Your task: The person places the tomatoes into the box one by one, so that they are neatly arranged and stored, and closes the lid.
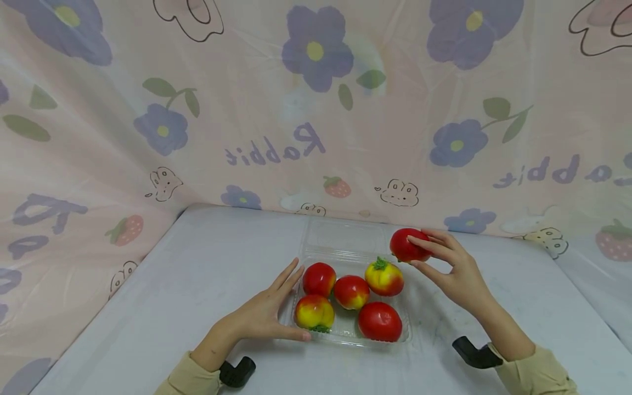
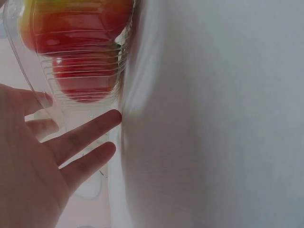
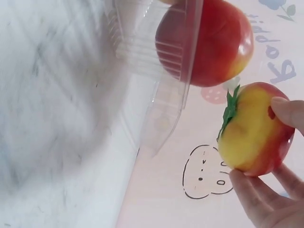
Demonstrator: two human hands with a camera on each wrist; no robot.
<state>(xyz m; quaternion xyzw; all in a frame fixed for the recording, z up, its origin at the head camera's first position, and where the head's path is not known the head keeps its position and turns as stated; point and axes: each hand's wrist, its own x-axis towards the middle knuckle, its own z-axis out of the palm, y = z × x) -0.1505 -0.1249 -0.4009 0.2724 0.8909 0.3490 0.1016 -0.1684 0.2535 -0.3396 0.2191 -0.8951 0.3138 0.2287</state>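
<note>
In the head view a clear plastic clamshell box point(image 1: 340, 336) lies unfolded on the table, with several red-and-yellow tomatoes point(image 1: 380, 322) in its tray. My right hand point(image 1: 456, 269) pinches another tomato point(image 1: 411, 244) between thumb and fingers, above the tray's far right corner. The right wrist view shows this tomato's yellow side point(image 3: 254, 128) and its green leafy top. Along the tray's left side is my left hand point(image 1: 257, 312), fingers straight and spread, thumb at the front edge. From the left wrist view, its fingertips point(image 2: 110, 117) stand close beside the ribbed tray wall point(image 2: 85, 71).
The box's clear lid point(image 1: 345, 236) lies flat behind the tray, near the table's back edge. A white cloth covers the table point(image 1: 212, 263). A pink flowered curtain point(image 1: 257, 109) hangs behind and at the left.
</note>
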